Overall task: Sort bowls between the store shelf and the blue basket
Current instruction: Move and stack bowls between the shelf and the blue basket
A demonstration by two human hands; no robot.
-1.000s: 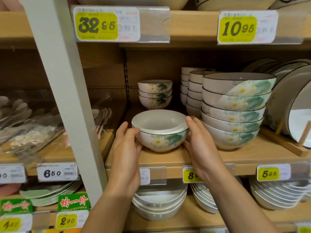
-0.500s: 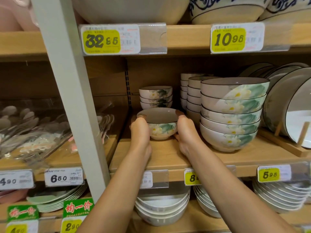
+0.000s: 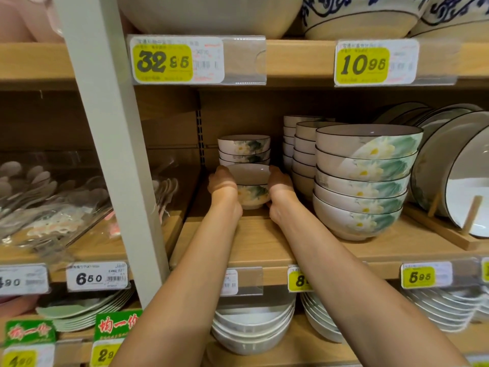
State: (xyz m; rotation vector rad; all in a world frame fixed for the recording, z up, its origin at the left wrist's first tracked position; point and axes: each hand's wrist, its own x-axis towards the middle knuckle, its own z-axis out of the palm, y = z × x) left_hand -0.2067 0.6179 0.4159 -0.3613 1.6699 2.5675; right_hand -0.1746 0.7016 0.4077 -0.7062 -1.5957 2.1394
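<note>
Both hands clasp a small lotus-print bowl [image 3: 252,193] from either side, left hand [image 3: 223,184] and right hand [image 3: 281,187] with fingers curled round its wall. The bowl is down at the wooden middle shelf [image 3: 264,245], just in front of a short stack of matching small bowls [image 3: 244,148]; unclear if its base is fully set down. A stack of large lotus bowls [image 3: 366,181] stands near on the right.

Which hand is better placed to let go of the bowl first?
Left hand, likely: bare shelf lies beside it, while the right hand sits close to the tall stack. Both hold the bowl.
</note>
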